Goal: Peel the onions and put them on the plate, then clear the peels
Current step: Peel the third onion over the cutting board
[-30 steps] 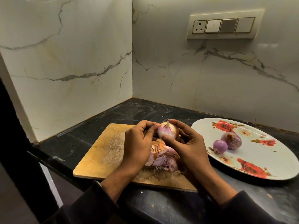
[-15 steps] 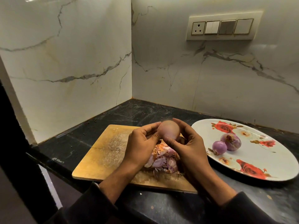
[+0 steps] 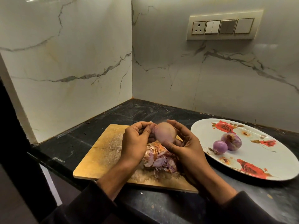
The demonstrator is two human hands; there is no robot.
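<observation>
My right hand (image 3: pixel 184 147) grips a pale pink onion (image 3: pixel 165 132) above the wooden cutting board (image 3: pixel 103 152), thumb under it and fingers curled over its top. My left hand (image 3: pixel 135 141) pinches a strip of skin at the onion's left end. A heap of pink and orange peels (image 3: pixel 159 160) lies on the board beneath both hands. Two peeled purple onions, a small one (image 3: pixel 220 147) and a larger one (image 3: pixel 232 141), sit together on the white rose-patterned plate (image 3: pixel 267 159) at the right.
The board and plate rest on a black stone counter (image 3: pixel 139 113) in a corner of white marble walls. A switch panel (image 3: pixel 223 26) is mounted on the back wall. The counter's front edge runs at lower left, with a dark drop beyond it.
The onion has been turned in my hands, its pointed tip now facing left. My left fingers have shifted from its side to pinching skin at that end.
</observation>
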